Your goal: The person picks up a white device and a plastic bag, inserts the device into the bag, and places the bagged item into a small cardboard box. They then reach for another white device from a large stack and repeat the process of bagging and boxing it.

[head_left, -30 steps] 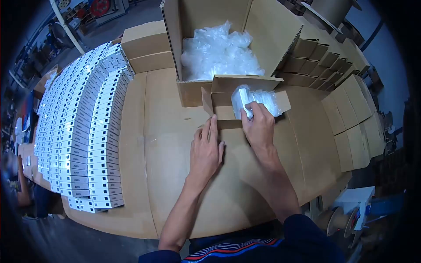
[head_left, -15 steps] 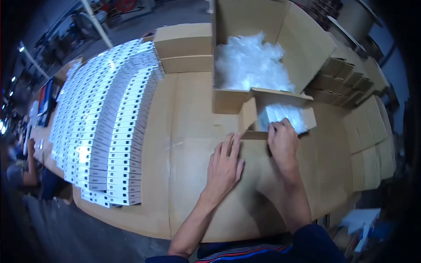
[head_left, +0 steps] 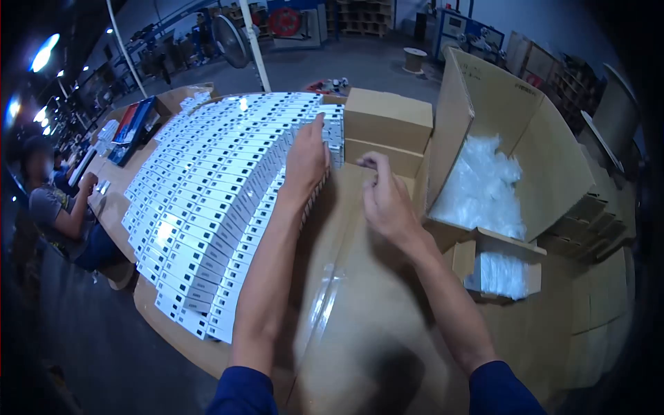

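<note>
My left hand (head_left: 306, 158) is over the far right end of the rows of white labelled boxes (head_left: 200, 200); its fingertips meet the boxes there, and what they hold, if anything, is hidden. To its right, my right hand (head_left: 387, 197) hangs above the cardboard-covered table (head_left: 346, 304) with its fingers curled but apart, nothing between them. A small open carton (head_left: 460, 261) with clear plastic packs (head_left: 503, 274) inside stands right of my right forearm. Behind it is a large open carton (head_left: 553, 166) holding a heap of clear plastic bags (head_left: 481, 183).
A closed brown box (head_left: 389, 119) stands at the table's far edge. Folded cardboard pieces (head_left: 581, 232) lie at the right. At the far left a seated person (head_left: 62, 214) works beside a blue and red tray (head_left: 133, 128).
The view has swung left. Both hands have left the small carton's area; my left hand is now at the white boxes, and my right hand has let go of the plastic packs.
</note>
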{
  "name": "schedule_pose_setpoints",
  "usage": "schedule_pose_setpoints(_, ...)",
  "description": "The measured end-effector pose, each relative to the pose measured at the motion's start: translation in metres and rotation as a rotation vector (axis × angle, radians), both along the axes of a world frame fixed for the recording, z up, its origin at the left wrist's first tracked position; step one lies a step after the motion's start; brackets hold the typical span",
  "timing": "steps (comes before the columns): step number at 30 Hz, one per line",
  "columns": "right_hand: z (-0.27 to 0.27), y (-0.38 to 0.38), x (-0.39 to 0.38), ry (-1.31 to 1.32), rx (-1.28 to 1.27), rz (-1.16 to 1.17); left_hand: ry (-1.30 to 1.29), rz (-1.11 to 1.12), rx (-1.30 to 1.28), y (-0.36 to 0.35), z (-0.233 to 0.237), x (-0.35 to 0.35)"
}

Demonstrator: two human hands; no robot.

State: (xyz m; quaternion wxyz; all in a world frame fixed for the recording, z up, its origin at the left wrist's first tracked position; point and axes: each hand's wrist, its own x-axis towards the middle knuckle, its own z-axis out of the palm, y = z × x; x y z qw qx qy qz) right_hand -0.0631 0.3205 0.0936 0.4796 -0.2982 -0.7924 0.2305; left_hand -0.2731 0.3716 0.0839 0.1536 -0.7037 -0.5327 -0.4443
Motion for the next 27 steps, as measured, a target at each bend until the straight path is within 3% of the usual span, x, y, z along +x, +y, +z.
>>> schedule_pose_setpoints(3,-0.01,0.062,-0.045,-0.069,-0.066,-0.044,0.147,-0.013,-0.068,0.043,-0.002,-0.013)
schedule_pose_setpoints(7,-0.016,0.111,-0.067,-0.112,-0.147,-0.062,0.317,0.126,-0.034,0.061,-0.016,-0.021)
schedule_pose_setpoints(11,-0.023,0.119,-0.061,-0.132,-0.224,-0.072,0.297,0.099,0.029,0.051,-0.013,-0.021)
schedule_pose_setpoints(14,-0.032,0.123,-0.057,-0.151,-0.301,-0.081,0.263,0.156,-0.088,0.038,-0.016,-0.021)
schedule_pose_setpoints(15,-0.023,0.119,-0.055,-0.107,-0.423,-0.036,0.251,0.179,0.003,0.035,-0.019,-0.019)
schedule_pose_setpoints(20,0.019,0.071,-0.037,0.184,-0.906,0.261,0.027,0.119,0.123,-0.03,-0.004,0.003)
schedule_pose_setpoints(23,0.026,0.041,-0.023,0.32,-0.874,0.511,-0.166,0.041,0.066,-0.087,0.012,0.038)
schedule_pose_setpoints(27,0.038,-0.011,0.019,0.198,-0.784,0.585,-0.229,-0.028,0.018,-0.17,0.042,0.087)
